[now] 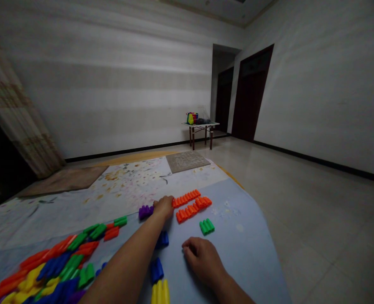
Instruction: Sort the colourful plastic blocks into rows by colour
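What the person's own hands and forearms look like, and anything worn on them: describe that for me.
The left hand and right hand are ungloved. Both forearms are bare as far as they show, with no sleeve, watch or bracelet visible. Rings cannot be ruled out; some fingers are hidden.

The left hand (164,205) lay at the left end of the upper orange row (187,198) — between it and a purple block (146,212). The right hand (204,259), loosely curled, was near a green block (207,226); a mixed-colour pile (60,264) covered the cloth's (237,249) left.
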A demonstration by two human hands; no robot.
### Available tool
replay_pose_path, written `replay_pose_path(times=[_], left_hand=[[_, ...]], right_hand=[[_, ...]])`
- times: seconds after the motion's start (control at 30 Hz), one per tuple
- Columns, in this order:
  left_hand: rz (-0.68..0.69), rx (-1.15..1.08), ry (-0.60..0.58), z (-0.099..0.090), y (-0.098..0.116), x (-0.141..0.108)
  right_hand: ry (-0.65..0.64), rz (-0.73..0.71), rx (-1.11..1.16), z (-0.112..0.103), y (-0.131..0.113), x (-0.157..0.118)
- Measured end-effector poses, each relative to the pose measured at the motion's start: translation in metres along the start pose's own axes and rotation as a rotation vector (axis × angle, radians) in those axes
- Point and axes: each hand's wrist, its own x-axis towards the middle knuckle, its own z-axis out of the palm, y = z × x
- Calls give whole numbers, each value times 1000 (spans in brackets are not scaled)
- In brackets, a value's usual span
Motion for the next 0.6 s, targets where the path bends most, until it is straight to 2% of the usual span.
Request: replay_pose_path(times=[0.2, 0.33, 0.43, 0.53, 0.6], left_hand=[[-44, -138, 24, 6, 2, 4], [-52, -267, 115, -6, -1, -9], [17, -368, 216, -22, -7, -38], [72, -474, 295, -36, -20, -82], [73, -640, 336, -41, -35, -116]], right_hand=[[-4, -13, 13, 1, 0, 1], [-16, -14, 14, -2, -2, 0], [-21, -14, 12, -2, -2, 0], [-4, -27, 15, -1, 0, 0], [7, -42, 20, 1, 2, 0]])
